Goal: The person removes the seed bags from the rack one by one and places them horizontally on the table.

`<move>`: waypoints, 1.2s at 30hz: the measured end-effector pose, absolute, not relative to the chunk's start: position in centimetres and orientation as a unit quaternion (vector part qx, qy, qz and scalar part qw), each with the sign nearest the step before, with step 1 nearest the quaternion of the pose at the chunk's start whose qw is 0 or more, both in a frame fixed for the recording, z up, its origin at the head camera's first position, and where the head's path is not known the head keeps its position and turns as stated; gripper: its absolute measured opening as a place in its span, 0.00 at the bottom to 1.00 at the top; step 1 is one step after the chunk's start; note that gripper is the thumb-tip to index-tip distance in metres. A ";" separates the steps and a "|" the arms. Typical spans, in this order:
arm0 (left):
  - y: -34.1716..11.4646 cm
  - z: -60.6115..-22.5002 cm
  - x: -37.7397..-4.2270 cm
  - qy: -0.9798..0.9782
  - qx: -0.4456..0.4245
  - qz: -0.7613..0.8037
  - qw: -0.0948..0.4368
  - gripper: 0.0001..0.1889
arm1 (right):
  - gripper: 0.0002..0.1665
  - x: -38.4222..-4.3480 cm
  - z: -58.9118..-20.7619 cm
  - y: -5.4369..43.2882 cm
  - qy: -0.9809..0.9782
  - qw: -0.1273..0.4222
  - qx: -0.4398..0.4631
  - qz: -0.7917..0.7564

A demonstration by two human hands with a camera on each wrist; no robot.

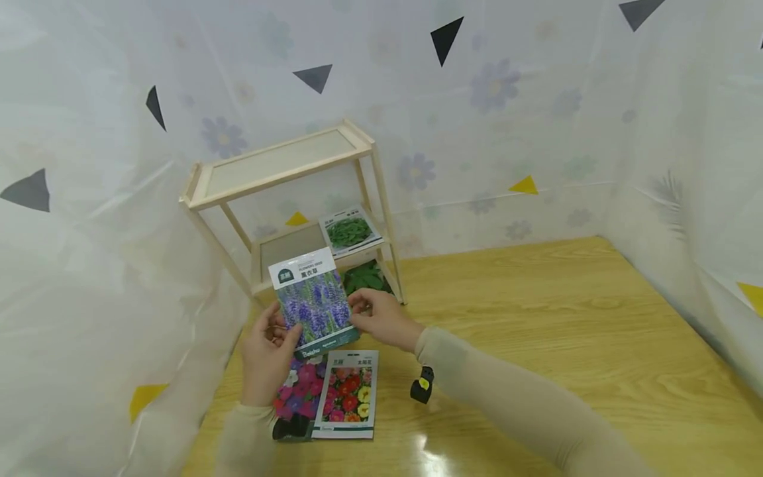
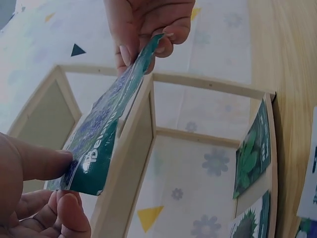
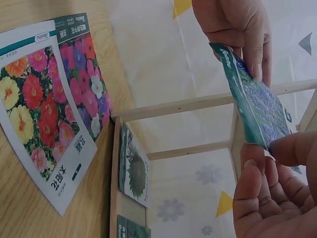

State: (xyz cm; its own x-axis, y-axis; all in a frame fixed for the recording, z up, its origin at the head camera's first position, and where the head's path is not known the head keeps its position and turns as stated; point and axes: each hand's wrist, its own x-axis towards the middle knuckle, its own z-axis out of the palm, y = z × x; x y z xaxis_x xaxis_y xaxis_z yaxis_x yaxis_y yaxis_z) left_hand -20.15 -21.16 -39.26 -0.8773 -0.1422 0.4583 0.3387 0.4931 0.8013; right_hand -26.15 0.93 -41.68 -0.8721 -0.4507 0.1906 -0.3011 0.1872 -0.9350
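Note:
Both hands hold a seed packet with purple lavender-like flowers (image 1: 316, 305), tilted, in front of a small wooden rack. My left hand (image 1: 267, 358) pinches its lower left edge, thumb on the printed face and fingers behind, as the left wrist view shows. On the opposite edge, my right hand (image 1: 384, 319) pinches it between thumb and fingers. Below, on the table, lies a packet with red and yellow flowers (image 1: 348, 396), overlapping a packet of pink and purple flowers (image 1: 306, 384). My left wrist partly covers that second one.
The wooden rack (image 1: 280, 173) stands at the back left by the sheeted wall. Its middle shelf bears a green-leaf packet (image 1: 350, 232). On the bottom shelf are a leafy packet (image 2: 253, 151) and one with a spiky green picture (image 3: 134, 168). Wooden tabletop (image 1: 536, 318) extends right.

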 end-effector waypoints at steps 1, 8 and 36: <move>-21.2 -39.7 -20.3 -0.829 -0.060 -0.505 0.234 0.30 | 0.16 -26.1 -41.6 1.2 0.770 0.059 -0.248 -0.584; -20.3 -41.3 -20.5 -0.824 -0.073 -0.520 0.213 0.32 | 0.19 -26.1 -40.6 2.8 0.798 0.024 -0.257 -0.544; -15.7 -43.3 -18.6 -0.854 -0.170 -0.468 0.152 0.34 | 0.35 -25.4 -41.8 10.0 0.767 0.000 -0.221 -0.602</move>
